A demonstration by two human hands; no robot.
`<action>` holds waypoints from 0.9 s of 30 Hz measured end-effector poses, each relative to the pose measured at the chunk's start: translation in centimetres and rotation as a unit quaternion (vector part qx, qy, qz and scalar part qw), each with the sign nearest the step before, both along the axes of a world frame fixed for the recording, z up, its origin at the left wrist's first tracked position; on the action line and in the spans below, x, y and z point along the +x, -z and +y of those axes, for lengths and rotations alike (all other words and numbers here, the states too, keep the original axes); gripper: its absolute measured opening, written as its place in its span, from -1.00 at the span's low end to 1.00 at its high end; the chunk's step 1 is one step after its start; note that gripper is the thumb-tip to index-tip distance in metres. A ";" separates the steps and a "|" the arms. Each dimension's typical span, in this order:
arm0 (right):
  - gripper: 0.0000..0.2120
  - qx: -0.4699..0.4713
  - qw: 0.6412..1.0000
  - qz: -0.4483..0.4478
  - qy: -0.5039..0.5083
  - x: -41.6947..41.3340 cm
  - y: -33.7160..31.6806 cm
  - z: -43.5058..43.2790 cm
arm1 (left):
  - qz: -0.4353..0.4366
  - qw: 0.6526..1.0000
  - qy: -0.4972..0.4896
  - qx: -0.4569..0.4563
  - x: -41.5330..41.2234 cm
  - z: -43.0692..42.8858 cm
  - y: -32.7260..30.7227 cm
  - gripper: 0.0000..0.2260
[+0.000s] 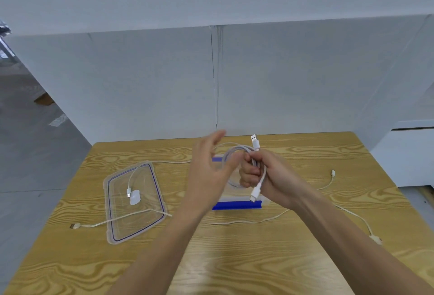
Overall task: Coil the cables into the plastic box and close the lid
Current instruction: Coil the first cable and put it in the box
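Right hand point(270, 177) is clamped round a coiled white USB cable point(231, 152), fingers curled tight across the bundle. The flat silver plug point(255, 142) pokes up past the knuckles and the small white plug point(254, 193) dangles below the fist. Left hand point(206, 172) sits beside the loop, fingers loose and spread, gripping nothing, blurred mid-move. Both hover over the clear plastic box with blue clip latches point(237, 205), which stands mid-worktop, mostly hidden behind them. Its clear rectangular lid with a blue seal line point(148, 191) lies flat to the left on the wood-grain worktop point(70, 259). A loose white cable point(89, 225) is draped across it, and a small round white puck point(135, 197) rests on top. Another thin white cable point(376, 239) trails off to the right, well apart from the box.

By my read, the coil is made and the drop into the box comes next. To do it well:
- Hold the pinch across every turn until the bundle is down inside the walls.
- Tuck both plugs inward so nothing rides over the rim.
- Let the free hand press the loop flat as the grip lets go, because this springy cord will likely try to unwind.

More cable waits, and the lid needs clearing before it can close.
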State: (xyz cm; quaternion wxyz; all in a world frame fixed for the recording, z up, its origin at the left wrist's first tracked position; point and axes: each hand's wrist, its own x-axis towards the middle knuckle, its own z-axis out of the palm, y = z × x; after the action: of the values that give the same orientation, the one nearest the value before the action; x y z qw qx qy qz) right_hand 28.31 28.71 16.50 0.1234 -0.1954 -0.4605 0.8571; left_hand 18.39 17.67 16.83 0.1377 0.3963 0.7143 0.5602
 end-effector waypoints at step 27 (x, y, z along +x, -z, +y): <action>-0.64 0.088 0.984 0.025 -0.155 1.7 -1.0 2.6 | -0.222 0.973 0.023 0.061 -1.9 2.1 0.2 -0.80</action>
State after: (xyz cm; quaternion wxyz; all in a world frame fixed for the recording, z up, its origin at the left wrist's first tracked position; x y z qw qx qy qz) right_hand 30.00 31.29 17.52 0.0173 -0.0883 -0.5557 0.8265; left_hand 16.51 19.81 16.66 0.2817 0.2862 0.6211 0.6731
